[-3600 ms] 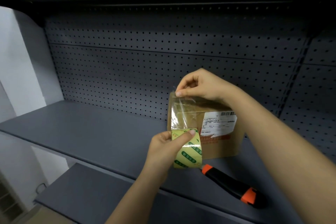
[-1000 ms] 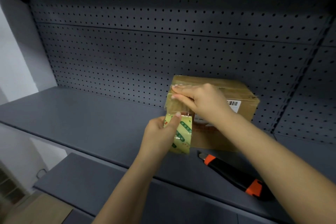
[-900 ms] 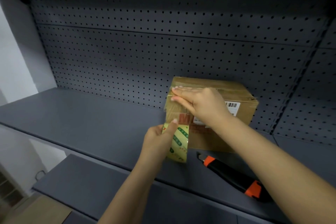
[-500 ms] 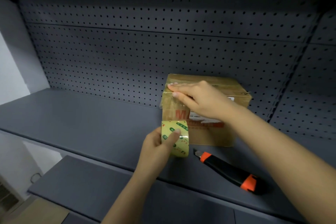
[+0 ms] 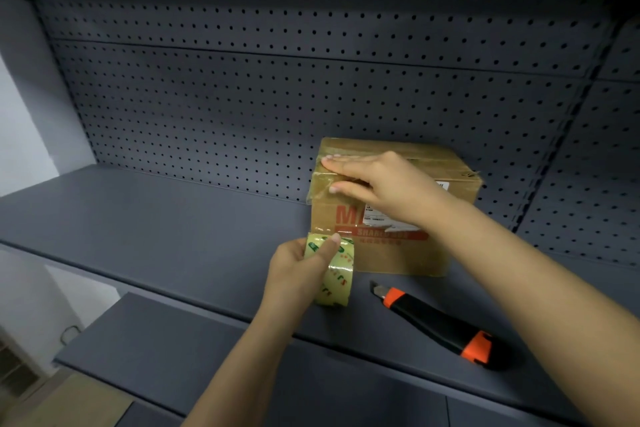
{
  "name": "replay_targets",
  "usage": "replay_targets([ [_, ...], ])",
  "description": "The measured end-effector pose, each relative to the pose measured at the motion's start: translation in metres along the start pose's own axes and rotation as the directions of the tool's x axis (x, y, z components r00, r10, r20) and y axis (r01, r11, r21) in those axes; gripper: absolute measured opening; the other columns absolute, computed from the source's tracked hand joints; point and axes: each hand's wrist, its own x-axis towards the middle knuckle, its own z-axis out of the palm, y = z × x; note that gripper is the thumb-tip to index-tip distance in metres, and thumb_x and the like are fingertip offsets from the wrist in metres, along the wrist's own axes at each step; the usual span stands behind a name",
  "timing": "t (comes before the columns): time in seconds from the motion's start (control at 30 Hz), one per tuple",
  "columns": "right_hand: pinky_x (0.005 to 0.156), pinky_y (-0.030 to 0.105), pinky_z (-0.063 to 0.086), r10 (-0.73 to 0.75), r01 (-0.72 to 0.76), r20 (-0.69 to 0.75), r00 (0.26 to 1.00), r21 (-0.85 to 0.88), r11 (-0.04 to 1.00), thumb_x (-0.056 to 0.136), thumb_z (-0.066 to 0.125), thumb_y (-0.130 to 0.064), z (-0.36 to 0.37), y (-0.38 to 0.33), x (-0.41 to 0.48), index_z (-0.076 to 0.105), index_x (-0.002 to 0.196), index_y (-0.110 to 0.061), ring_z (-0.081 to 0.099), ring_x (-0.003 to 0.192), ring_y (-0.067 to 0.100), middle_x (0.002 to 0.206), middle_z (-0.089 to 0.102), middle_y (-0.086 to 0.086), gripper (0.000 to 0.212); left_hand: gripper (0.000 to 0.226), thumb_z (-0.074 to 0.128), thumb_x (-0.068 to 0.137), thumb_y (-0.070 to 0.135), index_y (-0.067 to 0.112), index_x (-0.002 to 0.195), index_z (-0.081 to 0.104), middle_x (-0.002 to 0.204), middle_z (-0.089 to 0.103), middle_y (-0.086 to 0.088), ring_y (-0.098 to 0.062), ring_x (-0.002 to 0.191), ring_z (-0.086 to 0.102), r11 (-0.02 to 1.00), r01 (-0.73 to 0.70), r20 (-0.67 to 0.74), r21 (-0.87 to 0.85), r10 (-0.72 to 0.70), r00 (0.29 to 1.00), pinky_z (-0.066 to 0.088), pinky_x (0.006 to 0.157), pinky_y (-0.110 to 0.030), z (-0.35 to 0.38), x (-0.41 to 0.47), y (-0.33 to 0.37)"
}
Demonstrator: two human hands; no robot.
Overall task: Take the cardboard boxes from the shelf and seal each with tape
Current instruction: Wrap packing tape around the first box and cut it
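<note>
A brown cardboard box (image 5: pixel 394 253) with red print and a white label stands on the grey shelf (image 5: pixel 156 232) against the pegboard. My right hand (image 5: pixel 377 180) lies flat with straight fingers on the box's top left edge, pressing clear tape down there. My left hand (image 5: pixel 298 267) grips a roll of clear tape (image 5: pixel 334 270) with green print, thumb over its top, held at the box's lower left front corner. A strip of tape runs down the box's left front face to the roll.
A black and orange utility knife (image 5: pixel 436 321) lies on the shelf in front of the box, to the right of the roll. A lower grey shelf (image 5: pixel 166 350) juts out below. The perforated back panel (image 5: pixel 277 97) closes the rear.
My left hand has pulled the tape roll downward along the box's front, from near the top edge to the bottom corner. My right hand stays pressed on the top edge.
</note>
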Motion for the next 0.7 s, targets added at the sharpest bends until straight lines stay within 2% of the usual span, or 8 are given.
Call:
replay_targets([
  [0.13,0.109,0.034,0.043,0.002,0.002,-0.104,0.995,0.035,0.999,0.094,0.064,-0.03,0.005,-0.001,0.002,0.062,0.13,-0.015,0.054,0.126,0.009,0.133,0.06,-0.001,0.04,0.03,0.068,0.089,0.037,0.01,0.079,0.073,0.066,0.071,0.004,-0.009,0.063,0.067,0.998,-0.053,-0.045,-0.02,0.052,0.998,0.051,0.057,-0.026,0.004,-0.007,-0.005],
  [0.27,0.1,0.04,0.051,0.037,-0.034,-0.13,0.991,0.028,0.999,0.094,0.062,-0.036,0.009,0.001,0.007,0.063,0.129,-0.021,0.055,0.125,0.007,0.129,0.063,-0.006,0.038,0.032,0.066,0.091,0.037,0.005,0.09,0.069,0.076,0.073,0.0,-0.01,0.069,0.07,0.993,-0.09,-0.072,-0.08,0.084,0.994,0.053,0.056,-0.024,0.004,-0.015,-0.011],
  [0.33,0.098,0.04,0.052,0.038,-0.036,-0.129,0.991,0.018,0.999,0.094,0.061,-0.037,0.012,0.001,0.006,0.063,0.129,-0.021,0.056,0.124,0.008,0.128,0.064,-0.005,0.039,0.034,0.062,0.093,0.036,0.003,0.091,0.067,0.08,0.073,-0.007,-0.021,0.077,0.071,0.992,-0.124,-0.081,-0.039,0.12,0.989,0.056,0.061,-0.034,0.002,-0.014,-0.012],
  [0.4,0.099,0.04,0.051,0.033,-0.033,-0.121,0.992,0.004,0.999,0.095,0.059,-0.038,0.011,0.0,0.006,0.062,0.131,-0.021,0.056,0.124,0.009,0.13,0.063,-0.004,0.04,0.034,0.061,0.094,0.037,0.004,0.088,0.068,0.079,0.073,-0.007,-0.022,0.077,0.071,0.989,-0.145,-0.093,0.024,0.147,0.985,0.057,0.067,-0.04,0.0,-0.011,-0.013],
  [0.47,0.11,0.034,0.042,0.019,-0.019,-0.057,0.998,-0.013,1.0,0.098,0.055,-0.034,0.004,0.0,0.007,0.057,0.136,-0.019,0.051,0.129,0.01,0.137,0.058,-0.002,0.04,0.034,0.061,0.094,0.037,0.005,0.085,0.068,0.078,0.073,-0.008,-0.017,0.072,0.069,0.988,-0.143,-0.1,0.055,0.148,0.984,0.057,0.067,-0.04,-0.002,-0.005,-0.013],
  [0.57,0.118,0.016,0.009,-0.028,0.04,0.145,0.989,-0.084,0.996,0.104,0.041,-0.028,-0.012,0.006,0.007,0.037,0.149,-0.018,0.033,0.141,0.006,0.152,0.038,-0.002,0.046,0.031,0.061,0.095,0.036,0.008,0.084,0.07,0.077,0.074,-0.005,-0.014,0.07,0.069,0.99,-0.124,-0.072,0.061,0.128,0.989,0.056,0.064,-0.034,-0.004,0.001,-0.011],
  [0.63,0.119,0.02,0.001,-0.051,0.079,0.196,0.979,-0.136,0.987,0.104,0.041,-0.025,-0.014,0.01,0.004,0.026,0.153,-0.018,0.026,0.144,0.005,0.156,0.031,-0.003,0.052,0.03,0.061,0.095,0.035,0.009,0.086,0.071,0.076,0.074,-0.002,-0.011,0.069,0.069,0.992,-0.118,-0.035,0.048,0.119,0.992,0.054,0.06,-0.026,-0.006,0.003,-0.01],
  [0.7,0.121,0.022,0.001,-0.043,0.069,0.179,0.983,-0.14,0.988,0.102,0.049,-0.024,-0.012,0.011,0.003,0.027,0.153,-0.017,0.025,0.144,0.004,0.156,0.033,-0.003,0.056,0.028,0.06,0.096,0.036,0.011,0.087,0.071,0.077,0.075,0.001,-0.008,0.068,0.069,0.992,-0.116,0.0,0.058,0.116,0.993,0.053,0.059,-0.022,-0.007,0.005,-0.01],
])
